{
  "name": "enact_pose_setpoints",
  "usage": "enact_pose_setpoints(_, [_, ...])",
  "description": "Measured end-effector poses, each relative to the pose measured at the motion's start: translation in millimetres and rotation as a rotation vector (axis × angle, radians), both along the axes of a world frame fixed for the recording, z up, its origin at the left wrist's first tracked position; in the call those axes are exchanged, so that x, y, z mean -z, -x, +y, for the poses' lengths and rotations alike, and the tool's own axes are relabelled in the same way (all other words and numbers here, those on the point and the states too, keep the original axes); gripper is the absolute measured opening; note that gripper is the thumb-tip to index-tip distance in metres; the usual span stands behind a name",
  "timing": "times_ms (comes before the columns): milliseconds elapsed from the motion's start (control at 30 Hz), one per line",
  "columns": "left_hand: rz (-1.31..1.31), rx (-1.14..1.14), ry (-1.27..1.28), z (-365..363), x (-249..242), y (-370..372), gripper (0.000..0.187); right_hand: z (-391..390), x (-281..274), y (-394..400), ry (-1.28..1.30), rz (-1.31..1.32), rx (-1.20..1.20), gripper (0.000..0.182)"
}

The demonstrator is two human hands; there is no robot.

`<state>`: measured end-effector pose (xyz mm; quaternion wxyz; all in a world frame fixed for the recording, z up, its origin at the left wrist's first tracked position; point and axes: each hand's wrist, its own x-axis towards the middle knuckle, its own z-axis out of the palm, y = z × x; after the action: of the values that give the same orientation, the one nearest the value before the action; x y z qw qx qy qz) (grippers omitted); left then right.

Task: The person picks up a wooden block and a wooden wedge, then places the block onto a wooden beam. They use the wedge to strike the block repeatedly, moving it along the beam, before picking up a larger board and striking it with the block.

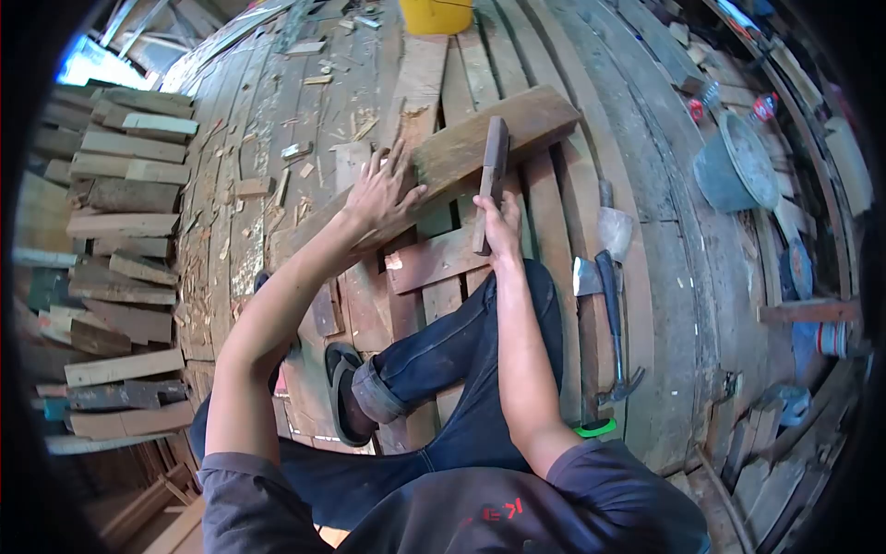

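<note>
A thick brown wooden beam (517, 125) lies slantwise across the boards in front of me. My left hand (377, 196) rests on its upper side, fingers spread, holding nothing. In my right hand (501, 226) is a narrow, dark wooden piece (496, 148), gripped near its lower end. It stands lengthwise away from me and overlaps the beam's near edge. Below the beam, a short reddish board (434, 261) lies across the planks, close to my knee.
A claw hammer (612, 314) lies right of my leg, beside a broad-bladed tool (614, 231). Wood blocks (129, 222) are stacked at the left. Chips litter the plank floor (240, 120). A yellow bucket (437, 17) stands ahead; a grey bucket (734, 171) sits at the right.
</note>
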<state>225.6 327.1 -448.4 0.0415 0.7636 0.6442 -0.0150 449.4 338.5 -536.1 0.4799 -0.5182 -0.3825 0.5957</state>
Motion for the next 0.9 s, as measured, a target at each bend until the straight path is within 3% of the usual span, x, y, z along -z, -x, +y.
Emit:
enact_pose_setpoints(100, [0.042, -0.190, -0.161, -32.1, 5.1, 45.5, 0.078, -3.5, -6.6, 3.9, -0.162, -0.172, -0.072, 0.048])
enact_pose_setpoints(233, [-0.015, -0.624, 0.016, -87.9, 17.9, 128.3, 0.092, -12.9, 0.5, 12.6, -0.271, -0.560, -0.129, 0.068])
enact_pose_setpoints(333, [-0.349, -0.722, 0.084, -140.9, 29.1, 171.7, 0.109, -19.9, -18.2, 16.0, -0.300, -0.745, -0.217, 0.077])
enact_pose_setpoints(433, [-0.396, -0.665, 0.261, -180.9, 12.1, 157.3, 0.126, -33.1, -28.3, 25.8, -0.434, -0.864, -0.163, 0.081])
enact_pose_setpoints(467, [-0.374, -0.596, 0.286, -188.3, 19.0, 161.2, 0.119, -30.5, -12.2, 28.0, -0.575, -0.885, -0.136, 0.084])
enact_pose_setpoints(600, [-0.324, -0.329, 0.120, -209.9, 55.8, 180.0, 0.130, -52.3, -33.9, 37.7, -0.490, -0.909, -0.288, 0.082])
enact_pose_setpoints(700, [-0.203, -0.414, 0.566, -187.6, 48.9, 182.9, 0.126, -80.2, -28.8, 57.8, -0.677, -0.910, -0.526, 0.075])
enact_pose_setpoints(733, [-0.395, -0.383, 0.632, -181.0, -6.1, 159.7, 0.112, -80.1, -39.1, 59.0, -0.706, -0.966, -0.612, 0.074])
enact_pose_setpoints(800, [-0.562, -0.327, 0.651, -165.7, -11.0, 162.4, 0.102, -83.2, -61.6, 54.4, -0.745, -1.072, -0.795, 0.072])
enact_pose_setpoints(833, [-0.607, -0.364, 0.651, -168.7, -12.1, 160.4, 0.096, -67.1, -50.8, 49.7, -0.822, -0.948, -0.686, 0.070])
enact_pose_setpoints(867, [-0.652, -0.402, 0.651, -171.5, -13.8, 158.3, 0.090, -56.0, -48.5, 43.9, -0.621, -0.872, -0.615, 0.070])
enact_pose_setpoints(900, [-0.812, -0.550, 0.616, -176.1, -15.7, 150.7, 0.090, -49.5, -66.5, 41.7, -0.578, -1.076, -0.512, 0.069])
